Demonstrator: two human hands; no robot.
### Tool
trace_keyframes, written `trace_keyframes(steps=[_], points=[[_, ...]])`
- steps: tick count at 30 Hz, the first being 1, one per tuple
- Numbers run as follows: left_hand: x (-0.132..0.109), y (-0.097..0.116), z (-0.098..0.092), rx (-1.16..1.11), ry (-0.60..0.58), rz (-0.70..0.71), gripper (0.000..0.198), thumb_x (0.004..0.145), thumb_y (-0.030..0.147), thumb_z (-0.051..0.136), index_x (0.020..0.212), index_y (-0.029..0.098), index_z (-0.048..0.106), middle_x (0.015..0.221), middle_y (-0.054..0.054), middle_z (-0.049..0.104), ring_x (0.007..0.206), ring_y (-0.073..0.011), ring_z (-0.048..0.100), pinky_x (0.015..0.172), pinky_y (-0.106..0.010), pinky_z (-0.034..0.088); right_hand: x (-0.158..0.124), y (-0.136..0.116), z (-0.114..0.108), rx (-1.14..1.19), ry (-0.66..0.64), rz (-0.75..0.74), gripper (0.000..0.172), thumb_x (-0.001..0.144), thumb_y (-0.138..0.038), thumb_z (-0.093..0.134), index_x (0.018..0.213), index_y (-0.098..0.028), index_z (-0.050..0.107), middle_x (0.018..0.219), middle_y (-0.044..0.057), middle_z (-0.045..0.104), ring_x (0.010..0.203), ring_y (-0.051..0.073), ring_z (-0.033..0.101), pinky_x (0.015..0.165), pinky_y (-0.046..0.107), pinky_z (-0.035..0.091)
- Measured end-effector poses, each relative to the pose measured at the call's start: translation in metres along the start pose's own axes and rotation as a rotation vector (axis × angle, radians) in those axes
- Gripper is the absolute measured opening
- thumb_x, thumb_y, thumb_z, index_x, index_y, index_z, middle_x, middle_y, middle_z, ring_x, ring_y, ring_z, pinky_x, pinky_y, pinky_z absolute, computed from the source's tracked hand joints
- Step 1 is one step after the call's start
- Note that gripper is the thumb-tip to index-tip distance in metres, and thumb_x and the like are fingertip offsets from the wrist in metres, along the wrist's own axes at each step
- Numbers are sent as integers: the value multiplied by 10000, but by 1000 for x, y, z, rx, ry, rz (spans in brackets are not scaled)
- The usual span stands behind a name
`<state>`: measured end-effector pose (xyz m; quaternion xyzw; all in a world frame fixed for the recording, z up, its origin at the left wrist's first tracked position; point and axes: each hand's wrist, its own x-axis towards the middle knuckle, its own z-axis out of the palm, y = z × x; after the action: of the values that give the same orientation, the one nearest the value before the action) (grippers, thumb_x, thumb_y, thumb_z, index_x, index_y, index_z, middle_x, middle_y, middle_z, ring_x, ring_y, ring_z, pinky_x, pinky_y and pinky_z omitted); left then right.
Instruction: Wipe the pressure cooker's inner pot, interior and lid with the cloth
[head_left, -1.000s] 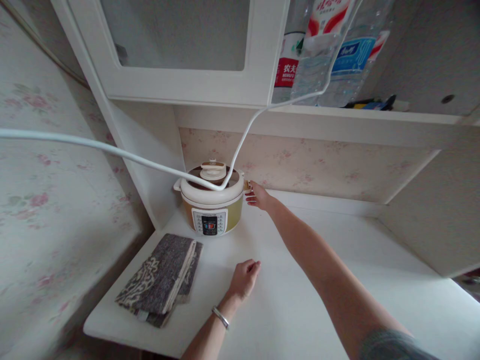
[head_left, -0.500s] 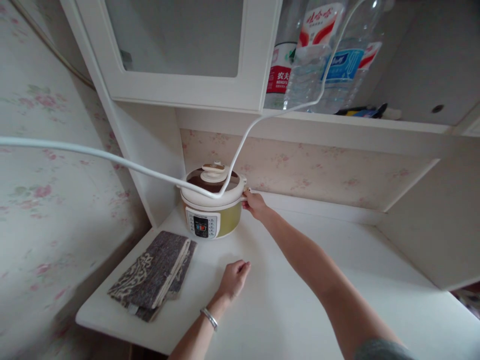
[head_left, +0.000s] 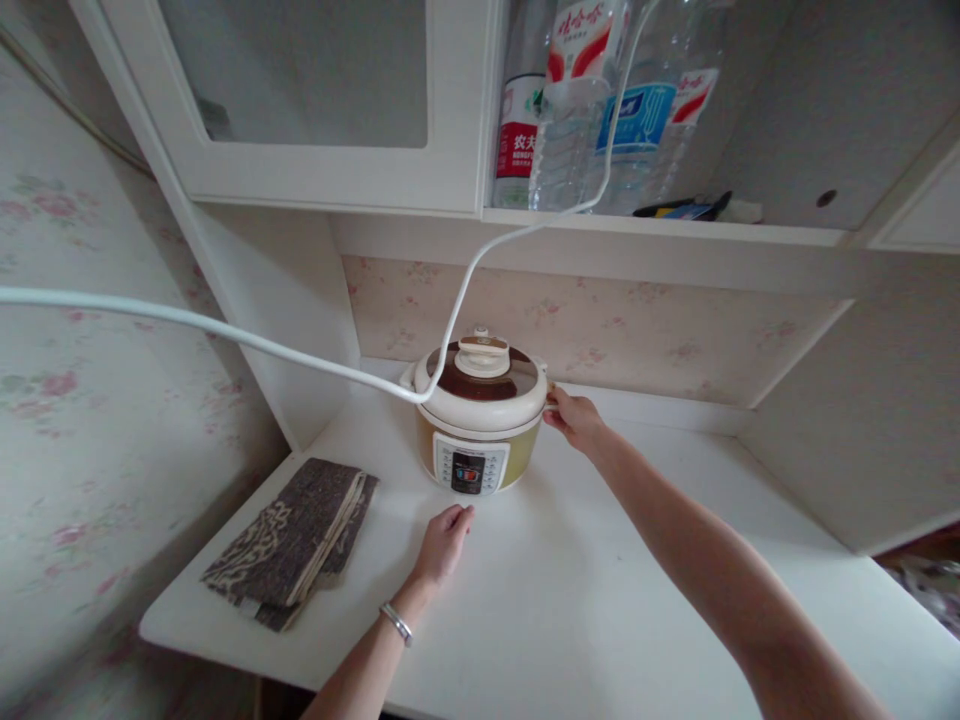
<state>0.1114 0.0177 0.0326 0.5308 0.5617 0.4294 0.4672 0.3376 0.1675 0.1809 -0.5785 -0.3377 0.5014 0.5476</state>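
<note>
- Shifted rightward since the earlier frame, our cooker (head_left: 480, 412) stands on the table (head_left: 570, 590).
- Our right hand (head_left: 576, 420) pinches its side handle (head_left: 550, 404) — likely for purchase.
- Our left hand (head_left: 444, 542) sits curled closed before it, perhaps for balance.
- Folded cloth (head_left: 289, 540) lies left, apart.

Flwr wallpaper (head_left: 64, 430), wht cab. (head_left: 337, 178), wht tabletop (head_left: 555, 610)

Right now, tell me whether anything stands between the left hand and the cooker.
Nothing visible does: white tabletop separates the left hand from the cooker. The folded cloth lies left of that gap; the white cable crosses the view higher.
</note>
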Motion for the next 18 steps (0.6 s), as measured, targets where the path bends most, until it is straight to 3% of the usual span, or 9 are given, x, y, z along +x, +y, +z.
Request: trace_keyframes(steps=[6,10,12,15,18], points=[[0,-4,4,-19,15,-14,447,864,583,486,643,202,410,562,66,337,529,-108,312,502,-230,252,7,-6,-74,32,98,-28,172,869,-224,612,738,-114,612,645,30,622,411,48,475,385,134,465],[0,-7,9,-18,19,18,413,876,567,491,695,197,459,609,57,371,556,-112,347,523,-230,299,8,-7,-104,20,151,-48,189,867,-256,615,737,-119,610,661,31,624,421,47,469,389,138,464],[1,-3,14,-22,16,48,357,854,547,545,821,192,524,689,41,445,608,-119,413,567,-232,358,9,-8,-112,7,173,-54,202,864,-277,619,733,-124,607,666,33,623,440,53,481,401,142,469],[5,15,22,-9,34,133,439,790,505,653,1066,187,531,907,-18,536,763,-146,515,689,-255,440,6,-12,-120,-76,121,-75,216,862,-328,611,778,-130,628,761,54,649,513,71,533,474,168,503],[22,49,22,47,123,276,437,822,472,622,1129,183,510,1049,-68,539,890,-173,545,777,-282,465,1,-22,-128,-368,174,-149,246,878,-353,543,971,-145,634,914,97,660,633,130,597,589,260,543]])
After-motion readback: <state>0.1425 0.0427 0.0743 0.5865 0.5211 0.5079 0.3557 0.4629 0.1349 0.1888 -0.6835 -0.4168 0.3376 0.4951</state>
